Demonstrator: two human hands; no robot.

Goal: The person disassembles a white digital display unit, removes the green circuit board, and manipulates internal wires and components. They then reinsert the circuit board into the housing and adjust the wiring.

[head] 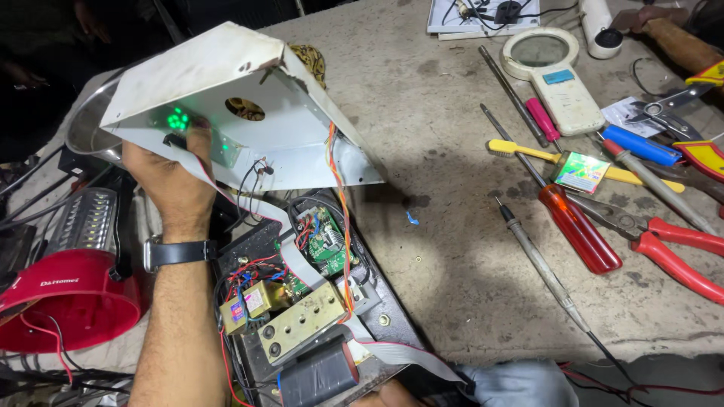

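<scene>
The left hand point(170, 177) rises from the 7 o'clock corner, forearm nearly upright in the view, a dark wristwatch point(177, 252) on the wrist. Its fingers are clasped on the lower edge of a white metal cover point(226, 90), which is tilted up at 11 o'clock over the opened device chassis point(309, 301); a green light point(177, 118) glows on the cover's face just above the fingertips. An orange and grey ribbon of wires point(343, 203) runs from the cover down into the chassis, where a green circuit board point(326, 241), a small yellow-labelled transformer point(249, 303) and a beige metal block point(302, 320) sit.

At 6 o'clock only a sliver of the right hand point(392, 396) shows, touching the chassis's near edge; whether it grips cannot be told.

At 8 o'clock lies a red lamp housing point(68, 290) with a white label strip. At 2 to 3 o'clock the bench point(452, 249) carries a small green rectangular packet point(579, 172) across a yellow toothbrush point(528, 153), a white magnifier point(547, 68) with a blue sticker, a red-handled screwdriver point(577, 226) and red pliers point(671, 252)
</scene>
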